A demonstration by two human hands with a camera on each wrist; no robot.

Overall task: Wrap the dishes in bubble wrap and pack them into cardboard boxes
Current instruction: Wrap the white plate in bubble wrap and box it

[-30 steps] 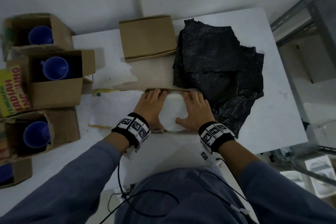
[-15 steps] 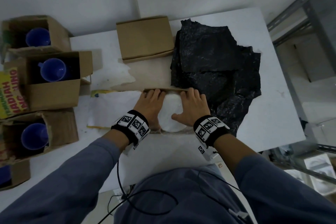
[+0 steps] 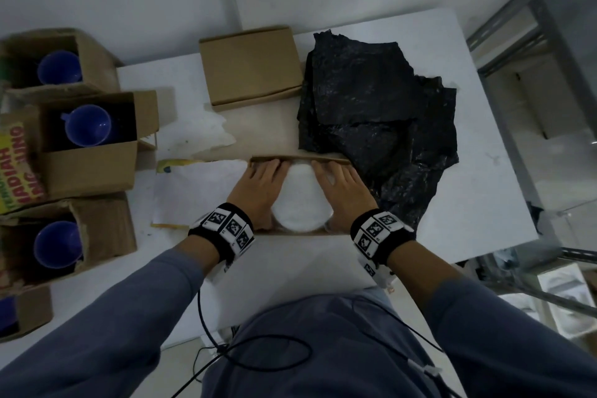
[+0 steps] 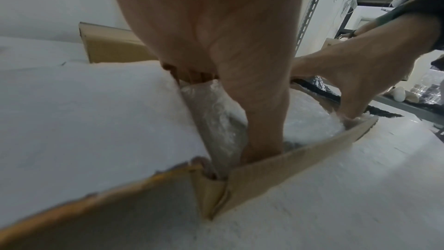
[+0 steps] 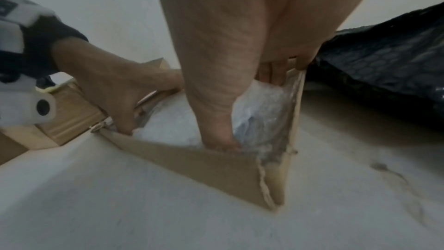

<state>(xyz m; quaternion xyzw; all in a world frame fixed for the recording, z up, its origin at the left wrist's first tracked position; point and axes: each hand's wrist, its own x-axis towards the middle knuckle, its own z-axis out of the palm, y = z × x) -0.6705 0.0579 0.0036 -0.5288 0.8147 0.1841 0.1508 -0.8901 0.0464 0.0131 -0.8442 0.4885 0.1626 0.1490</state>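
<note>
White tabletop [image 3: 484, 171] is filling my head view, and I am reading it left to right. At the far left, open cartons [image 3: 87, 168] are holding blue cups [image 3: 88, 125]. A closed brown box [image 3: 250, 66] is sitting at the back, with black plastic sheeting [image 3: 381, 126] lying to its right.

In the middle, I am pressing the bubble-wrapped dish [image 3: 298, 200] down into a shallow cardboard box [image 4: 276, 161]. My left hand [image 3: 258, 191] is lying along the dish's left side, fingers fairly straight and reaching to the far wall, thumb pushed down inside the near wall. My right hand [image 3: 342, 194] is doing the same on the right side. Neither hand is pinching anything; both are flat and pressing.

I am judging the fit as tight. Loose wrap [image 5: 261, 105] is bunching in the right corner, and pushing harder could split the box's corner seam [image 5: 264, 182] or leave the dish sitting tilted.
</note>
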